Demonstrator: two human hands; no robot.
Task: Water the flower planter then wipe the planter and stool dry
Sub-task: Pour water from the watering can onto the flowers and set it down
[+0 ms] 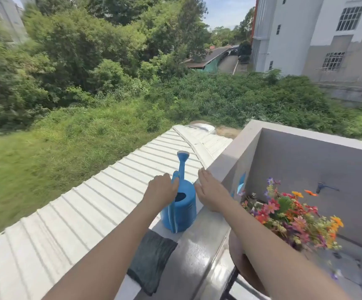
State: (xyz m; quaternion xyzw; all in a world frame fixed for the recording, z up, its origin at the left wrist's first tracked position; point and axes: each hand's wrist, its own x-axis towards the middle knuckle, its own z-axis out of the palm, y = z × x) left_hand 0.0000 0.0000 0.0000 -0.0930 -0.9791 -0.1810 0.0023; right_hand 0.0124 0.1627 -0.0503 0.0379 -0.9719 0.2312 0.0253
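**Clerk:** Item one?

**Me:** Watering can (181,210), blue plastic, upright on the ledge (199,252), spout pointing away from me.

**Clerk:** Hands?

**Me:** Apart, one on each side of the can. My left hand (161,190) is curled over the top of its handle. My right hand (211,191) is just right of the can, fingers straight, holding nothing. I cannot tell whether the thumb touches the can's body.

**Clerk:** Wiping item?

**Me:** Cloth (151,260), dark grey, folded, flat on the ledge just on my side of the can.

**Clerk:** Planter and stool?

**Me:** Flower planter (290,215), red, orange and purple blooms, right of the can and lower; the pot is hidden by the blooms. Stool (237,254), brown round seat, right of the can and nearer me, mostly under my right forearm.

**Clerk:** Sundries?

**Me:** Corrugated roof (89,213), pale, left of and beyond the can. Tap (320,187), on the wall right of the can, past the planter.
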